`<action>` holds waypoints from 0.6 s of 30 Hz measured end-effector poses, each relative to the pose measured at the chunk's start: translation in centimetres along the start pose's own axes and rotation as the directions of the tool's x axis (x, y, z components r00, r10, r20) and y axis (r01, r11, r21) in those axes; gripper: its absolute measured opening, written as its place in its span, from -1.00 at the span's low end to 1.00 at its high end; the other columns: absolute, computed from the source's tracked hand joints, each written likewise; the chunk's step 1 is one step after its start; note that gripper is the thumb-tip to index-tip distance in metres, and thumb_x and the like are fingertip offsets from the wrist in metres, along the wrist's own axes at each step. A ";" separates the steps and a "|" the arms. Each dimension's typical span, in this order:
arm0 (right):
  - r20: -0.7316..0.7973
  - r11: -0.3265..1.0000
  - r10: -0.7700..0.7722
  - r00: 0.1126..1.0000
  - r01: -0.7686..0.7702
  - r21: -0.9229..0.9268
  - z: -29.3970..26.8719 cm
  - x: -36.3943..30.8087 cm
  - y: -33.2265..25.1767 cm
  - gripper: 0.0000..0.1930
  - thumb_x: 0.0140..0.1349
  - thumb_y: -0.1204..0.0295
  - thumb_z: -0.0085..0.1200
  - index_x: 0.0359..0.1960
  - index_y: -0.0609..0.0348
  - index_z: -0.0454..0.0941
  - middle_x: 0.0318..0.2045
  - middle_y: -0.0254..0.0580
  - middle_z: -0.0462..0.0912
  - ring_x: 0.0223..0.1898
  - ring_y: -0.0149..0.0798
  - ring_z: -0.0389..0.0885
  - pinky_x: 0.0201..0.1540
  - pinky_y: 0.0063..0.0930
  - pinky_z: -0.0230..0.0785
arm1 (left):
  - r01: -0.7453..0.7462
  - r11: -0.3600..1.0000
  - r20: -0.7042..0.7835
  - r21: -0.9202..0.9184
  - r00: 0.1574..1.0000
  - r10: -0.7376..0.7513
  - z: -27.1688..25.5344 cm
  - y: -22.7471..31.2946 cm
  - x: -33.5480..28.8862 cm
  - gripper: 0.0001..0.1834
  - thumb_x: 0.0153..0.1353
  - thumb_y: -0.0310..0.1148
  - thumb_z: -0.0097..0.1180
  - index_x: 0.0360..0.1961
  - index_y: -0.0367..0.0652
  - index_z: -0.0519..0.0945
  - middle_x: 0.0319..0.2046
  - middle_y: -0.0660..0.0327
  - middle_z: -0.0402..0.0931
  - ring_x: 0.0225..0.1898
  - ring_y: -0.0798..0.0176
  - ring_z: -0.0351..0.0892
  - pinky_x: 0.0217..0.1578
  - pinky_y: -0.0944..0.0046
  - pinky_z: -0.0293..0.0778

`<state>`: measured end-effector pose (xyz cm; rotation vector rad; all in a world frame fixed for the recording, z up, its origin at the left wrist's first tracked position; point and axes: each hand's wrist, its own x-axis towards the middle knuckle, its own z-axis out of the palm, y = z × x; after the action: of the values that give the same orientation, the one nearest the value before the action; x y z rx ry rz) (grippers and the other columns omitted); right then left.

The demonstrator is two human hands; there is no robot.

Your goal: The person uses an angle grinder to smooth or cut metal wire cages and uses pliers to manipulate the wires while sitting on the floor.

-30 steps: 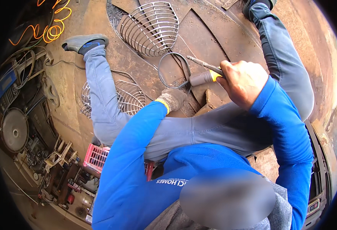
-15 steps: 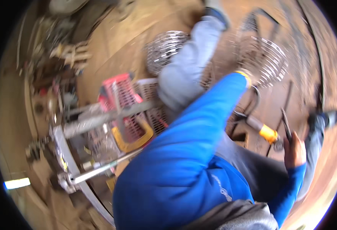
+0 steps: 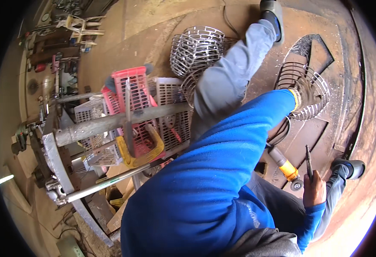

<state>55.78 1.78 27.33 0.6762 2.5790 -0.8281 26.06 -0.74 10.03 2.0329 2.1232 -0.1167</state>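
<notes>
Left hand is at the wire basket, right of the frame's centre; right hand, lower right, holds a pointed tool aimed up toward it.

The gloved left hand (image 3: 307, 95) lies over the wire basket (image 3: 323, 91) and is clearly the nearer hand; whether its fingers are clamped on the bars cannot be told. The glove covers the basket's middle, so its long axis is not determinable. The bare right hand (image 3: 315, 192) is closed around the pointed tool (image 3: 309, 162), whose long axis runs near vertical in the frame, its tip below the basket and apart from it. The grinder (image 3: 287, 168) lies just left of the tool, slanting down to the right, its disc end near the right hand.
</notes>
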 end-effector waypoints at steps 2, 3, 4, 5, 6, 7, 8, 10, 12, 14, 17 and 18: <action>-0.072 0.997 -0.048 0.996 0.043 -0.066 0.6 0.1 0.9 -0.81 0.29 0.37 0.16 -0.26 0.21 0.43 -0.50 0.17 0.56 -0.42 0.27 0.54 -0.39 0.10 0.32 | -0.033 0.999 -0.019 -0.023 0.999 0.032 -1.4 0.0 0.7 -0.05 -0.12 0.01 0.29 0.40 0.17 0.30 0.13 -0.27 0.38 0.10 -0.33 0.45 -0.17 -0.36 0.42; 0.020 0.998 0.035 0.999 -0.033 -0.055 0.3 0.5 0.7 -0.80 0.30 0.35 0.15 -0.27 0.20 0.42 -0.48 0.17 0.57 -0.39 0.28 0.55 -0.36 0.10 0.33 | -0.045 0.998 -0.022 -0.032 0.999 0.044 -2.1 -0.1 0.6 -0.04 -0.13 0.02 0.30 0.40 0.15 0.30 0.11 -0.27 0.39 0.09 -0.32 0.46 -0.19 -0.37 0.42; 0.004 0.997 0.029 1.000 -0.029 -0.066 0.5 0.5 1.1 -0.79 0.31 0.33 0.14 -0.28 0.20 0.42 -0.48 0.17 0.57 -0.39 0.28 0.55 -0.35 0.09 0.33 | -0.059 0.997 -0.045 -0.044 0.997 0.057 -2.9 -0.1 0.8 -0.02 -0.14 0.03 0.32 0.40 0.14 0.30 0.09 -0.28 0.40 0.08 -0.32 0.48 -0.20 -0.38 0.43; -0.012 0.997 0.024 1.000 -0.024 -0.078 1.0 0.5 1.6 -0.79 0.32 0.32 0.13 -0.28 0.20 0.42 -0.47 0.17 0.57 -0.38 0.28 0.55 -0.35 0.09 0.34 | -0.075 0.995 -0.060 -0.061 0.996 0.071 -3.7 0.0 1.1 -0.01 -0.15 0.04 0.33 0.40 0.12 0.30 0.08 -0.28 0.41 0.06 -0.32 0.49 -0.22 -0.38 0.43; -0.039 0.996 0.007 0.999 -0.010 -0.088 1.0 0.5 1.6 -0.78 0.32 0.31 0.12 -0.27 0.20 0.42 -0.47 0.17 0.57 -0.38 0.29 0.55 -0.34 0.09 0.35 | -0.088 0.993 -0.081 -0.076 0.993 0.082 -4.7 -0.3 1.3 0.00 -0.16 0.05 0.34 0.40 0.11 0.31 0.06 -0.28 0.42 0.05 -0.31 0.50 -0.24 -0.39 0.44; -0.066 0.996 -0.017 0.998 0.011 -0.086 0.9 0.8 1.4 -0.78 0.33 0.30 0.12 -0.27 0.20 0.43 -0.46 0.17 0.57 -0.38 0.29 0.55 -0.33 0.09 0.35 | -0.097 0.992 -0.090 -0.084 0.992 0.089 -6.4 -1.0 1.2 0.01 -0.17 0.05 0.35 0.39 0.09 0.31 0.04 -0.28 0.43 0.04 -0.31 0.51 -0.25 -0.40 0.44; -0.093 0.996 -0.040 0.995 0.032 -0.085 0.9 0.7 1.4 -0.78 0.33 0.29 0.11 -0.26 0.20 0.43 -0.46 0.17 0.58 -0.37 0.30 0.55 -0.32 0.10 0.36 | -0.098 0.992 -0.107 -0.085 0.990 0.088 -8.3 -1.7 1.0 0.02 -0.18 0.06 0.37 0.39 0.08 0.31 0.02 -0.29 0.44 0.02 -0.30 0.53 -0.27 -0.41 0.45; -0.183 0.994 -0.077 0.980 0.062 -0.088 1.3 0.7 2.4 -0.75 0.33 0.26 0.10 -0.24 0.22 0.45 -0.44 0.21 0.58 -0.35 0.33 0.55 -0.28 0.13 0.37 | -0.074 0.991 -0.146 -0.109 0.988 0.057 -12.0 -3.6 1.2 0.04 -0.13 0.11 0.37 0.40 0.00 0.26 0.03 -0.30 0.46 0.04 -0.29 0.53 -0.18 -0.34 0.47; -0.099 0.998 -0.007 0.995 0.001 -0.057 0.9 1.4 1.7 -0.72 0.32 0.23 0.09 -0.26 0.25 0.47 -0.42 0.25 0.60 -0.31 0.34 0.56 -0.25 0.13 0.38 | 0.006 0.991 -0.165 -0.136 0.986 -0.029 -15.8 -7.1 -0.1 0.07 -0.08 0.16 0.38 0.40 -0.08 0.21 0.03 -0.32 0.48 0.06 -0.28 0.54 -0.08 -0.27 0.48; -0.003 0.996 0.087 0.996 -0.087 0.002 0.6 2.1 0.8 -0.68 0.31 0.21 0.08 -0.31 0.29 0.47 -0.40 0.29 0.61 -0.27 0.34 0.59 -0.23 0.12 0.40 | 0.105 0.982 -0.188 -0.159 0.973 -0.134 -19.0 -10.1 -2.2 0.10 -0.03 0.21 0.38 0.40 -0.15 0.17 0.04 -0.33 0.50 0.08 -0.27 0.55 0.01 -0.20 0.50; -0.049 0.998 0.065 0.997 -0.065 0.008 0.0 1.8 1.1 -0.69 0.30 0.23 0.10 -0.37 0.29 0.48 -0.41 0.29 0.61 -0.28 0.33 0.60 -0.22 0.10 0.42 | 0.251 0.953 -0.251 -0.169 0.924 -0.288 -24.2 -13.3 -6.2 0.14 -0.02 0.23 0.39 0.42 -0.16 0.12 0.08 -0.31 0.47 0.12 -0.26 0.52 0.10 -0.17 0.47; -0.057 0.998 0.069 0.996 -0.069 -0.001 0.0 2.1 1.2 -0.69 0.30 0.23 0.10 -0.37 0.29 0.48 -0.41 0.29 0.61 -0.28 0.33 0.60 -0.22 0.09 0.42 | 0.324 0.932 -0.279 -0.163 0.891 -0.359 -25.5 -14.3 -8.5 0.15 -0.03 0.22 0.40 0.43 -0.15 0.11 0.11 -0.30 0.46 0.14 -0.26 0.50 0.12 -0.17 0.45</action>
<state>54.73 3.34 25.88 0.7939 2.5905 -0.7943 9.88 -4.83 35.43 1.6824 2.5952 0.2800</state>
